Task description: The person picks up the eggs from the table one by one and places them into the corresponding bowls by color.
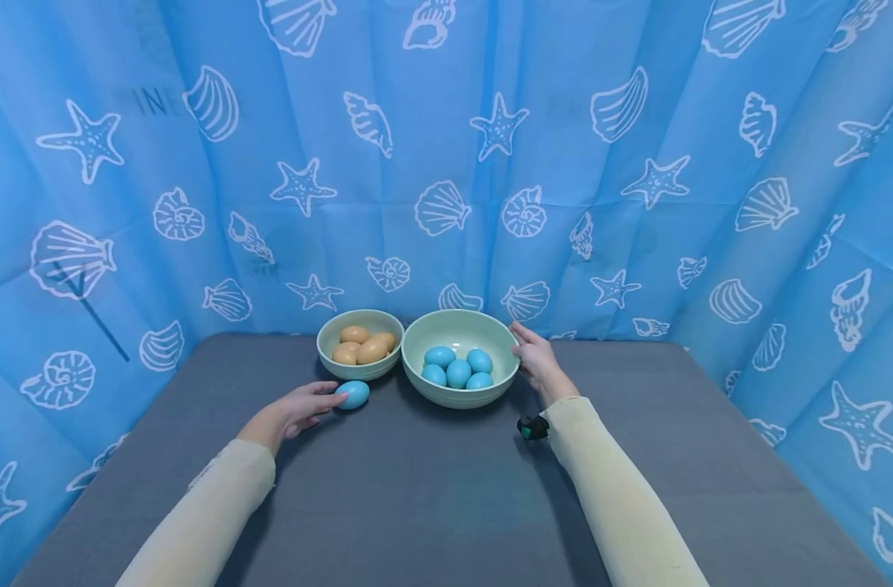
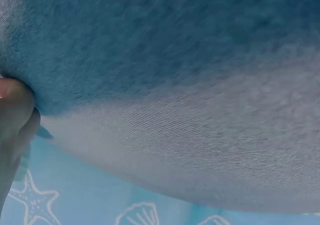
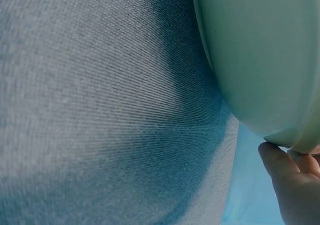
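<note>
My left hand pinches the left end of a blue egg, low over the table in front of the small bowl. In the left wrist view only part of the left hand shows, at the left edge; the egg is mostly hidden there. At its right rim, my right hand grips a large pale green bowl holding several blue eggs. The right wrist view has the bowl's outer wall filling the upper right, with the thumb and fingers of the right hand at its edge.
A smaller pale green bowl with several tan eggs stands left of the large one, close against it. Both are near the back edge of the grey table. A blue seashell-print curtain hangs behind and along the sides.
</note>
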Tool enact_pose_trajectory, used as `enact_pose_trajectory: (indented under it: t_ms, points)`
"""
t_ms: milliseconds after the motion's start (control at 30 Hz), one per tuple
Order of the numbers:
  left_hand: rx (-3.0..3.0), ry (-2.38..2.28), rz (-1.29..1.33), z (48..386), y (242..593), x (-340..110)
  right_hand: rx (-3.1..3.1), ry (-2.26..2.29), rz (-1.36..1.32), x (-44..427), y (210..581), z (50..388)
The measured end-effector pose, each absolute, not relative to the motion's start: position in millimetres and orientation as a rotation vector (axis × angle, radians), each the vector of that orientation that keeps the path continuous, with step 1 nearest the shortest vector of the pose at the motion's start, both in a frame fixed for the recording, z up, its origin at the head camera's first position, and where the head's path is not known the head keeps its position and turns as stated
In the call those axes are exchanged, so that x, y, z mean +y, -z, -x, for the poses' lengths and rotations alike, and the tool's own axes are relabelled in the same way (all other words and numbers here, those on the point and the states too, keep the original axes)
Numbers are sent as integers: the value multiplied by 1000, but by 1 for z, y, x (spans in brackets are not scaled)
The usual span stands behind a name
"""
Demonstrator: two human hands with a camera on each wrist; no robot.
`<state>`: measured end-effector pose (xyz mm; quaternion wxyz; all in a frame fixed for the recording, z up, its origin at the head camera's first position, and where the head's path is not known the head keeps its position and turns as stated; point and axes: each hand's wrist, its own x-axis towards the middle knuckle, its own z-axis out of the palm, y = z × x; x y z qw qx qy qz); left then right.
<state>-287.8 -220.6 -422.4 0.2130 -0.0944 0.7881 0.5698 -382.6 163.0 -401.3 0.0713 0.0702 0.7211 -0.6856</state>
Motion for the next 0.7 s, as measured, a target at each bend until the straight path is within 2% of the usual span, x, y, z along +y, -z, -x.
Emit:
enact_pose_trajectory:
  t_ms: [700]
  points:
    - [2266,-1491,334,291,418,-209,2186,2038,-210,164,399,380]
